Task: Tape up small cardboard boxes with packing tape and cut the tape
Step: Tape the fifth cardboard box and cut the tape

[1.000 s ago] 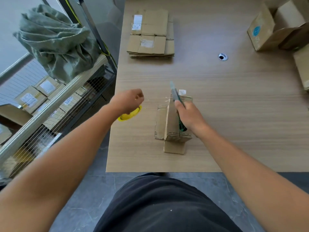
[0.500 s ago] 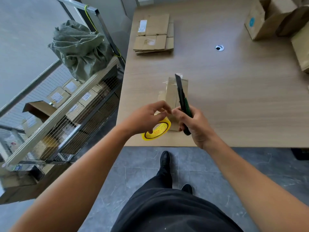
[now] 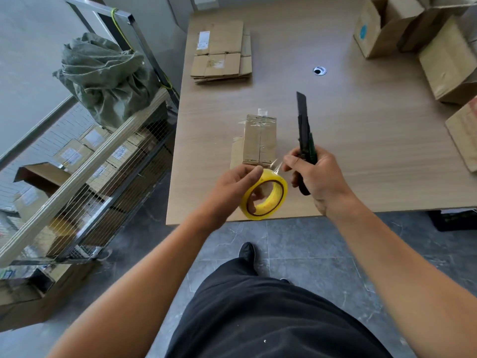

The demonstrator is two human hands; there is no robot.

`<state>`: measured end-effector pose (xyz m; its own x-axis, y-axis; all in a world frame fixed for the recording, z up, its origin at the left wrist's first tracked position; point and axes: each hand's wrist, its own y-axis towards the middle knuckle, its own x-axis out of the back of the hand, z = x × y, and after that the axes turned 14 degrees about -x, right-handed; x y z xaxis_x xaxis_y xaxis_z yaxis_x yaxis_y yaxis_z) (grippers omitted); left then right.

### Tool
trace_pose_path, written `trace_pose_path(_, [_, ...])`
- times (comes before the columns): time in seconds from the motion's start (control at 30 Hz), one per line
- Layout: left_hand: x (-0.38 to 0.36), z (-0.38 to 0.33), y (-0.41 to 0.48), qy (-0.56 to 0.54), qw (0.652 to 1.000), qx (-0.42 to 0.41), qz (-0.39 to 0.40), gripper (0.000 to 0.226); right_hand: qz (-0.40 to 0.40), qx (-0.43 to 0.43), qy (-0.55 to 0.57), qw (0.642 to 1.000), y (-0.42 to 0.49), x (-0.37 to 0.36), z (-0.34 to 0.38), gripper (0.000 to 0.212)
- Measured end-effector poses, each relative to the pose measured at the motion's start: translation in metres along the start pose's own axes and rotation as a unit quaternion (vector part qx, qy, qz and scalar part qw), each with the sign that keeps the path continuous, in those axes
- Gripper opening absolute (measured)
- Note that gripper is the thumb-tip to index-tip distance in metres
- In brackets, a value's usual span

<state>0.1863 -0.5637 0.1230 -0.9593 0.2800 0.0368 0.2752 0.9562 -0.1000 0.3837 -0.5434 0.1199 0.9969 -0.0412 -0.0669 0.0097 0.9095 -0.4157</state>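
Tape point(image 3: 261, 120) shines on our small box point(image 3: 259, 143); we guess more comes, left hand point(image 3: 232, 186) gripping the roll point(image 3: 267, 200), right hand point(image 3: 318, 177) the knife point(image 3: 303, 125).

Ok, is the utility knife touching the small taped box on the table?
Apart. The head view shows a strip of bare tabletop between the utility knife, gripped in the right hand, and the small box along the knife's whole length.

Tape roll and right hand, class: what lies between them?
In the head view, a short strip of clear tape spans from the yellow tape roll to the right hand, which also holds a utility knife.
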Motion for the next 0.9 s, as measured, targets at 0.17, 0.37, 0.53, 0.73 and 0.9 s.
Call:
trace_pose_path(0.17, [0.017, 0.003, 0.025, -0.016, 1.0, -0.021, -0.004, 0.027, 0.028, -0.058, 0.057, 0.996, 0.014, -0.006, -0.001, 0.011])
trace_pose_path(0.37, [0.042, -0.002, 0.062, -0.016, 0.995, -0.045, 0.082, 0.019, -0.08, -0.021, 0.051, 0.995, 0.033, -0.023, 0.013, 0.018])
trace_pose_path(0.53, [0.099, 0.004, 0.077, 0.276, 0.943, -0.01, 0.185, 0.024, -0.204, -0.016, 0.115, 0.972, 0.042, -0.024, 0.004, 0.019])
trace_pose_path(0.73, [0.137, 0.005, 0.127, 0.468, 0.832, 0.0, 0.298, 0.023, -0.205, -0.093, 0.103, 0.969, 0.057, -0.022, -0.037, 0.019])
trace_pose_path(0.9, [0.138, 0.018, 0.17, 0.449, 0.839, 0.016, 0.307, 0.014, -0.226, -0.149, 0.152, 0.951, 0.098, -0.024, -0.065, 0.017])
